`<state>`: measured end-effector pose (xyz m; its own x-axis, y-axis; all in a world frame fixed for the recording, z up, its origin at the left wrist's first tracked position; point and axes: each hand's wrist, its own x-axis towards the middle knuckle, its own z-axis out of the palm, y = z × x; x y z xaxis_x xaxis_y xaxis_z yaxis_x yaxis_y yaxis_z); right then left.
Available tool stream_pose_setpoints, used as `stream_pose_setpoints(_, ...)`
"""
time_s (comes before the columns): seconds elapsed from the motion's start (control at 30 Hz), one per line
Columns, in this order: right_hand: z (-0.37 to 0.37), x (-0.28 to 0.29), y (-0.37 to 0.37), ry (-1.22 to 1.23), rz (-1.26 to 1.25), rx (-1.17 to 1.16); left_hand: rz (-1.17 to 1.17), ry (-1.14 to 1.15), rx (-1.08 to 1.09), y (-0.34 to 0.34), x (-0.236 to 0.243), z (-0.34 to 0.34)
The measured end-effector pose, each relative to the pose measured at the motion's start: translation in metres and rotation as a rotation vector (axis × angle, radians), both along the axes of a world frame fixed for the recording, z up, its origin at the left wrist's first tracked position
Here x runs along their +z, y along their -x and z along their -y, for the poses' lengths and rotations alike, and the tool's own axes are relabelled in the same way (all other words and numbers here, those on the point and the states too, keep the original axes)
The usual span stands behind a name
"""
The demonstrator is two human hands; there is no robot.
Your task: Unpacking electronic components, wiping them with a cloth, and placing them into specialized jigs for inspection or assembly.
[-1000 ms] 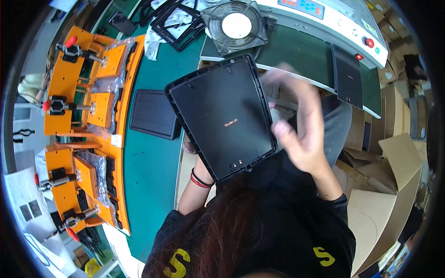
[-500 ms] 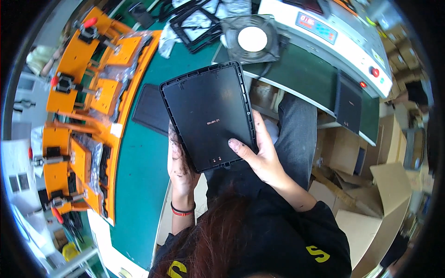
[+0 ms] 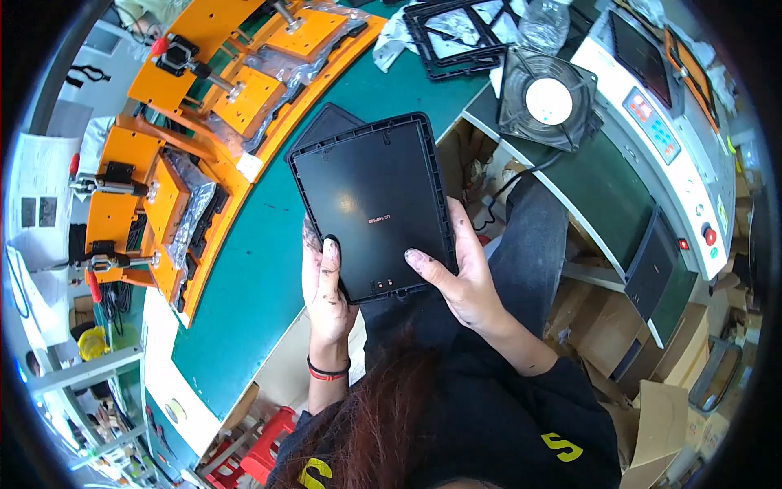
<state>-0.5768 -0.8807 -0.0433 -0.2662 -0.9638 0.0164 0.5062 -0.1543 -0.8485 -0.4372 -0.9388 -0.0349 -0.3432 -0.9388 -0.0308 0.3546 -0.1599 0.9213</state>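
Note:
Between my two hands I hold a black rectangular plastic panel (image 3: pixel 375 187) with a raised, notched rim, its flat side facing up. My left hand (image 3: pixel 324 285) grips the lower left edge, the thumb lying on the surface and the fingers hidden beneath. On the lower right edge is my right hand (image 3: pixel 460 281), its thumb pressed on the panel and its fingers around the side. Dark smudges mark both hands. Partly hidden behind the held panel, another dark panel (image 3: pixel 327 122) lies on the green table (image 3: pixel 244 318).
At left stand orange clamping fixtures (image 3: pixel 236 102) with toggle clamps. A fan (image 3: pixel 547 99) and black frames (image 3: pixel 456 41) sit at the back. On the right are a white machine (image 3: pixel 652 122) with a red button, another black panel (image 3: pixel 652 265) and cardboard boxes (image 3: pixel 660 424). A red stool (image 3: pixel 269 444) is lower left.
The view has turned, so the table and fixtures shift within it. My left thumb has come from the panel's side onto its surface. Both hands still hold the panel.

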Motion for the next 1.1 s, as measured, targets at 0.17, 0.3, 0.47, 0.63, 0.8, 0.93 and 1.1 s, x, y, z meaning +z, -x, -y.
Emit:
stream_pose_setpoints(0.17, 0.011, -0.005, -0.006, -0.012, 0.025, 0.109, 0.017, -0.009, 0.118, -0.010, -0.002, -0.003)
stream_pose_setpoints(0.3, 0.018, -0.010, -0.012, -0.004, 0.020, 0.177, 0.028, -0.021, 0.191, -0.019, -0.005, -0.005)
stream_pose_setpoints(0.47, 0.025, -0.011, -0.022, 0.009, -0.010, 0.218, 0.090, 0.007, 0.287, -0.031, -0.012, -0.008)
stream_pose_setpoints(0.63, 0.029, -0.012, -0.027, 0.005, -0.096, 0.235, 0.100, 0.037, 0.346, -0.035, -0.013, -0.009)
stream_pose_setpoints(0.8, 0.032, -0.013, -0.026, -0.060, -0.201, 0.198, 0.112, 0.061, 0.371, -0.035, -0.018, -0.009)
stream_pose_setpoints(0.93, 0.030, -0.011, -0.027, -0.070, -0.177, 0.176, 0.021, 0.030, 0.380, -0.032, -0.014, -0.010)
stream_pose_setpoints(1.1, 0.027, -0.012, -0.029, -0.088, -0.062, 0.181, -0.003, 0.031, 0.364, -0.033, -0.013, -0.011)
